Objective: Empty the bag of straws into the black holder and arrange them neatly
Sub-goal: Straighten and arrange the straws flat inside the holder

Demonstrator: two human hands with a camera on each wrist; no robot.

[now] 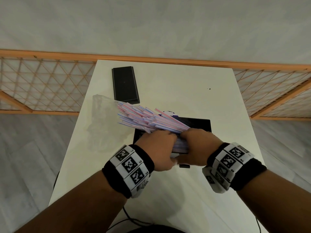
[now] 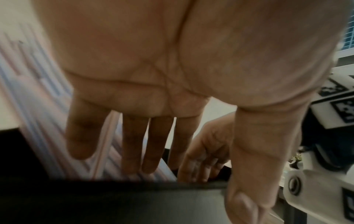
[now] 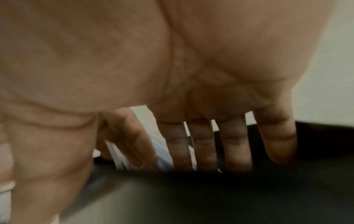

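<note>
Head view: straws [image 1: 144, 118] lie as one fanned bundle over the black holder [image 1: 200, 125] on the white table [image 1: 185, 81], long axis running from the hands toward the far left. Left hand [image 1: 158, 148] and right hand [image 1: 196, 147] flank the near ends equally; the empty bag [image 1: 99, 118] lies left. A black lid [image 1: 125, 84] sits beyond.

Left wrist view: fingers [image 2: 132, 145] straight and slightly spread, laid against the straws.

Right wrist view: fingers [image 3: 203, 144] straight, close together, above the holder's dark wall; whether they touch it cannot be told.
</note>
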